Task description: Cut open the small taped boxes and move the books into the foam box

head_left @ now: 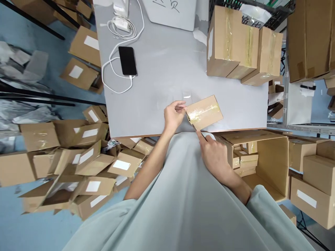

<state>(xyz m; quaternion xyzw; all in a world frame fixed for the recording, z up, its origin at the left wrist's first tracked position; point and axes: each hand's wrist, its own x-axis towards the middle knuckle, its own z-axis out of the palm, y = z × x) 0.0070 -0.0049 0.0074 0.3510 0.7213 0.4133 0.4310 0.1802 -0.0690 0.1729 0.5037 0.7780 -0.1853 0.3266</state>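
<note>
A small cardboard box (205, 113) lies tilted near the table's front edge, with shiny clear tape across its top. My left hand (173, 116) pinches the left corner of this box, its fingers closed. On the near side, my right hand (216, 155) is closed around a slim dark box cutter (194, 127), mostly hidden by the fingers. The cutter's tip is at the box's lower left edge, where a narrow dark gap shows along the taped side.
Three taped boxes (247, 52) stand at the table's back right. A phone (127, 61) with a white cable lies left, below a laptop (171, 12). Opened cartons (91, 164) pile up on the floor at left; a large open carton (272, 164) holding small boxes stands at right.
</note>
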